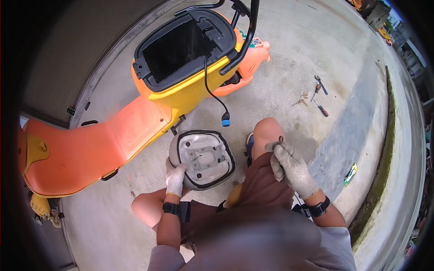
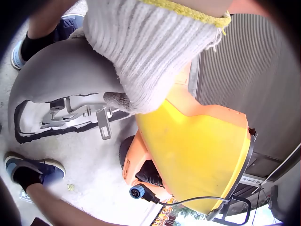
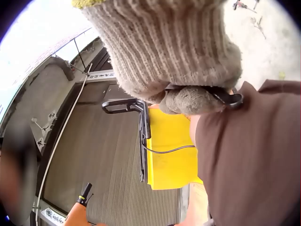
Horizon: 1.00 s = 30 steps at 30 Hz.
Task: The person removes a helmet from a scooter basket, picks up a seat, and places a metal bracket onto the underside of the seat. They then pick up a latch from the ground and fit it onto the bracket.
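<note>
A grey scooter seat (image 1: 228, 177) lies upside down in front of the person, its pale underside, metal bracket and black edge strip showing. My left hand (image 1: 175, 177), in a white knit glove, grips the seat's left side; the thumb (image 2: 117, 100) lies over the rim near the bracket (image 2: 103, 123), and the other fingers are hidden. Above the right thigh, my gloved right hand (image 1: 293, 170) pinches a small metal piece (image 1: 271, 146) between thumb and fingers. Its dark rounded end (image 3: 231, 100) sticks out past the fingertips, and the rest is covered by the glove.
An orange and yellow scooter (image 1: 181, 97) stands ahead with its seat compartment (image 1: 178, 49) uncovered. A black cable with a blue plug (image 1: 225, 119) hangs from it. A screwdriver (image 1: 322, 110) and other hand tools lie on the concrete at right. A ribbed shutter (image 1: 77, 49) borders the left.
</note>
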Motion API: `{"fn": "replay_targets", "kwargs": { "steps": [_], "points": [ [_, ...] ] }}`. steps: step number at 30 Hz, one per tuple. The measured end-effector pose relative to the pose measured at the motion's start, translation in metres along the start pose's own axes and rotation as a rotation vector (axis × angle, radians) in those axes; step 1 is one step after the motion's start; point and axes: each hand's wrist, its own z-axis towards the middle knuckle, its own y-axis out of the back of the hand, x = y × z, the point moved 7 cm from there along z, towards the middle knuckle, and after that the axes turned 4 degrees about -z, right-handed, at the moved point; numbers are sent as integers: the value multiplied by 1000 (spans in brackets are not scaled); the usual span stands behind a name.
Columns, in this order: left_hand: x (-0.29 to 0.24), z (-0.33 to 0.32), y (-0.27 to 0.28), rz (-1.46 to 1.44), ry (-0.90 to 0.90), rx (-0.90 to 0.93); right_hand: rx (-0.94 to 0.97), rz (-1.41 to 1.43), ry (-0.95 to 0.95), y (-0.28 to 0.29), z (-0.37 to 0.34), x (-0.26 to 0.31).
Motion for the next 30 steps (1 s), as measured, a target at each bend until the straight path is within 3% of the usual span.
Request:
{"fn": "replay_targets", "kwargs": {
  "steps": [3, 5, 7, 10, 12, 15, 16, 17, 19, 22, 25, 26, 27, 29, 30],
  "points": [
    [-22, -42, 30, -487, -23, 92, 1, -95, -24, -17, 2, -1],
    [-31, -70, 59, -666, -29, 164, 3, -162, -43, -20, 14, -17],
    [-28, -92, 88, -867, -3, 193, -176, -468, 167, -15, 24, -15],
    [-5, -116, 141, -833, -32, 91, -139, -713, 102, -26, 24, 7],
    [13, -141, 167, -813, 3, -96, -110, -742, 83, -33, 29, 14],
    [32, -165, 182, -916, -1, -147, -59, -725, 162, -31, 43, 10],
    [51, -165, 172, -1121, 201, -74, 19, -654, 155, -36, 44, 12],
    [56, -169, 173, -1135, 198, -26, 95, -582, 147, -41, 44, 12],
    [4, -199, 163, -1094, 264, -323, 118, -558, 163, -43, 49, 4],
    [32, -202, 175, -1136, 179, -342, -214, -721, 303, -36, 45, 17],
    [50, -205, 189, -1072, 43, -293, -47, -778, 314, -63, 29, 38],
    [53, -205, 192, -1023, -5, -269, 70, -635, 184, -69, 31, 35],
    [53, -204, 195, -974, -56, -249, 72, -635, 181, -71, 28, 45],
    [51, -202, 198, -853, -171, -183, 184, -901, 328, -83, 23, 67],
    [46, -203, 197, -789, -227, -161, 150, -959, 370, -83, 24, 71]
  ]
}}
